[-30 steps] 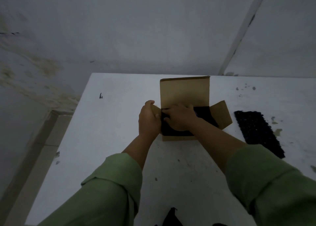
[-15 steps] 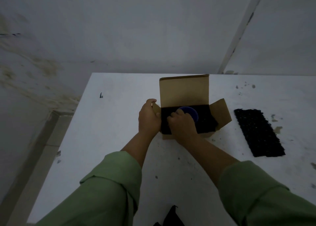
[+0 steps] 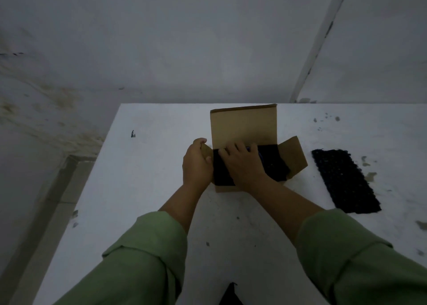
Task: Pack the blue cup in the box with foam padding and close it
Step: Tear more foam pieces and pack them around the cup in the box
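**Cardboard box held open, cup covered**

Cardboard box is gripped at its left flap by the left hand. Inside, the right hand is laid flat, fingers spread, over the cup. Spare foam lies right.

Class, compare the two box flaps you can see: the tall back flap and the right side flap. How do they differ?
The back flap is larger and stands upright; the right flap is smaller and splays outward. The right hand reaches in just below the back flap; nothing touches the right flap. Both are plain brown cardboard, still open.
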